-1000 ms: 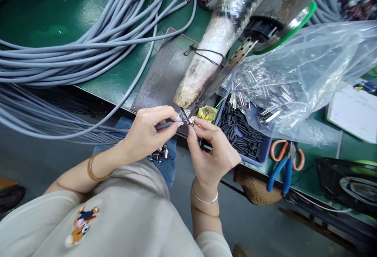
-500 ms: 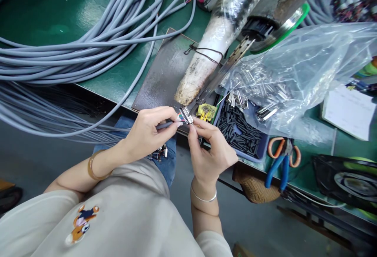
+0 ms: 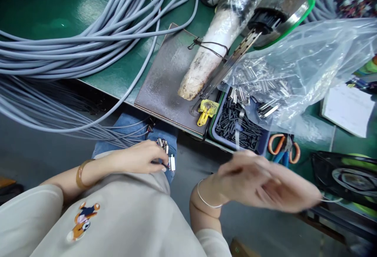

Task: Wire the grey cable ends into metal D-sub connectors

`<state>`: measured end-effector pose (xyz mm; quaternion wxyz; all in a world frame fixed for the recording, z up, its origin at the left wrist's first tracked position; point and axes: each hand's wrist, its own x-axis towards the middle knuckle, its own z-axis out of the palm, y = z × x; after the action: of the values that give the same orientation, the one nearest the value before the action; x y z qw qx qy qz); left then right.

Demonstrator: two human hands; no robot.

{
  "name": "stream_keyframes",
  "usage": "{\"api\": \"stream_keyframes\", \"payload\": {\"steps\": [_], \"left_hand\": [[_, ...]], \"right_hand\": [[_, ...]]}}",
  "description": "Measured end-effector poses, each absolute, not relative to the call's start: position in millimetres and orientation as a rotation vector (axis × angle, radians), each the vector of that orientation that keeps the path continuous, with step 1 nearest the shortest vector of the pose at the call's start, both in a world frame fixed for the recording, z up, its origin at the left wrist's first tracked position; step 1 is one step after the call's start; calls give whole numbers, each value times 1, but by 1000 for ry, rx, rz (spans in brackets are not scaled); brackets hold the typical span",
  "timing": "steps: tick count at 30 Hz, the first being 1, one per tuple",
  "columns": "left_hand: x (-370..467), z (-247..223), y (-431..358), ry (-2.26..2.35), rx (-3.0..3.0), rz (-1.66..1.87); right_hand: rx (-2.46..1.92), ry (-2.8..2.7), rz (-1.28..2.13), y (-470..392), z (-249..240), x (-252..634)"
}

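Note:
My left hand (image 3: 147, 157) is low over the lap, thumb and fingers closed on a cable that is mostly hidden by the hand. A silver multi-pin connector (image 3: 171, 163) sits at its fingertips. Beside it on the jeans lie several more cable-end connectors (image 3: 162, 144). Out to the right, in front of the bench edge, my right hand (image 3: 268, 182) is smeared by motion; its fingers do not show clearly. A pale blurred streak (image 3: 239, 129) crosses the tray above that hand, and whether it is held cannot be made out.
A blue tray (image 3: 263, 147) holds small black tubes (image 3: 228, 125). Behind it are a plastic bag (image 3: 312, 61) of metal connectors, a solder spool (image 3: 297, 23) and a wrapped stand (image 3: 206, 57). Orange-handled scissors (image 3: 275, 146), a yellow clip-like piece (image 3: 203, 117) and grey cable coils (image 3: 73, 59) lie about.
Both hands have left the wrapped stand's tip and parted. My left hand has dropped to the lap with the cable; my right hand has swung right and lower, away from the connector.

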<state>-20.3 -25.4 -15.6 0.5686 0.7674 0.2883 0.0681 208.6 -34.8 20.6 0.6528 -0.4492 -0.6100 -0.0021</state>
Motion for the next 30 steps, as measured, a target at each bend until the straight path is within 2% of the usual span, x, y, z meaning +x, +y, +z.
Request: {"api": "stream_keyframes", "payload": {"steps": [3,8,13,16,20,22,25,30], "left_hand": [[-30,-43,-29,825,1978,7],[-46,-100,2,1516,1893,142],[-39,-134,30,1535,1773,198],[-27,-119,25,1371,1676,233],[-19,-53,4,970,1485,269],[-16,-17,-5,699,1136,457],[-8,17,-9,719,956,688],[6,21,-7,801,1006,857]], "right_hand": [[-949,-1500,-68,-56,24,224],[-1021,-1482,-77,-70,34,206],[-1168,-1531,14,-57,44,181],[-1134,-1503,-38,-55,43,182],[-1110,-1374,-81,-56,38,184],[-1236,-1390,6,-56,38,182],[-1433,-1474,252,-51,38,178],[-1503,-1459,608,-38,28,175]]}}
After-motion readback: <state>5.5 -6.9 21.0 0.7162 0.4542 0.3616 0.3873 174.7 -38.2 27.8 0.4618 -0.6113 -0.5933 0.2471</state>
